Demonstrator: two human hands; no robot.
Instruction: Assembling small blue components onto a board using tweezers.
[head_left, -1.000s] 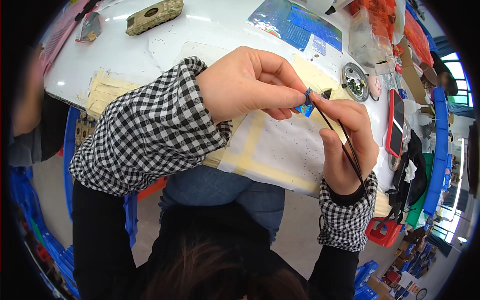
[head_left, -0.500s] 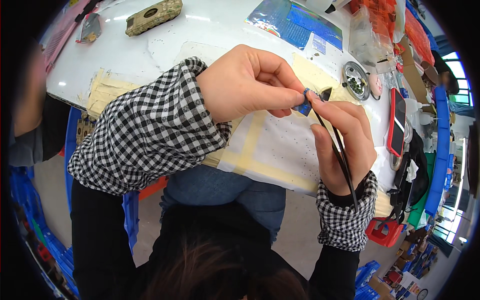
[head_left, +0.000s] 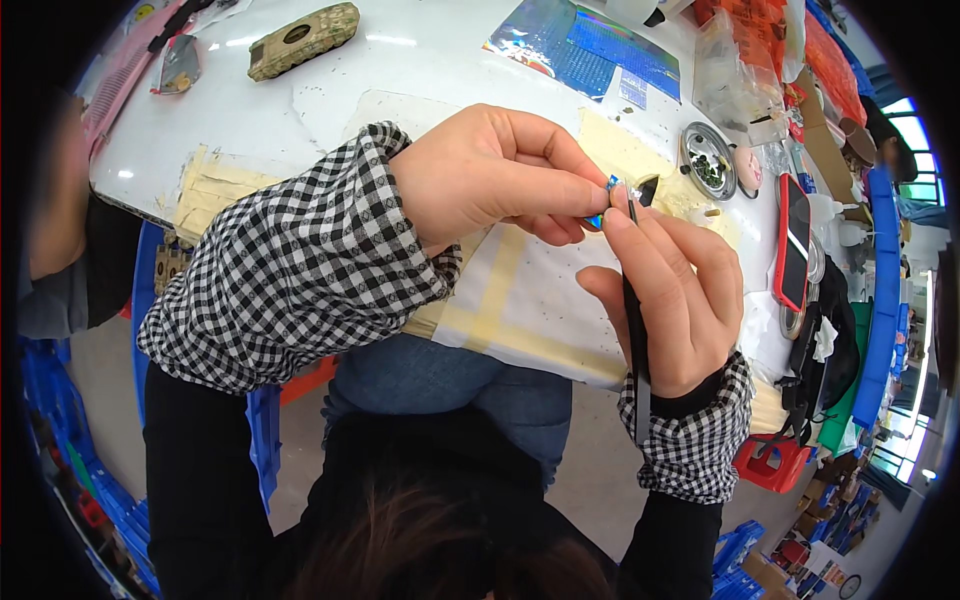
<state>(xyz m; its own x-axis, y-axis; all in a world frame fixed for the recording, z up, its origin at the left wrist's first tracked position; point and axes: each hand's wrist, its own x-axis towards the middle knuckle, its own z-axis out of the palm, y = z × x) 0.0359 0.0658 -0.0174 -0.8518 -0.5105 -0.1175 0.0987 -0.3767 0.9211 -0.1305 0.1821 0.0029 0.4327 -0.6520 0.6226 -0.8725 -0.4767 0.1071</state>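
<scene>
My left hand (head_left: 500, 178) pinches a tiny shiny blue piece (head_left: 603, 203) between thumb and fingertips, held above the white table (head_left: 330, 100). My right hand (head_left: 672, 290) grips a thin black tool (head_left: 636, 330) like a pen, its tip touching the blue piece. Both wrists wear black-and-white checked cuffs. The two hands meet fingertip to fingertip over a paper sheet taped down with yellowish tape (head_left: 520, 300).
A camouflage toy tank (head_left: 303, 38) lies at the table's far left. A blue glittery sheet (head_left: 590, 45) sits far centre. A round metal dish (head_left: 708, 160) with dark bits, a red phone (head_left: 794, 255) and clear bags are at the right. Another person's arm (head_left: 60, 220) is at the left.
My right hand has shifted slightly up and left, bringing the tool tip onto the blue piece. My left hand holds almost still.
</scene>
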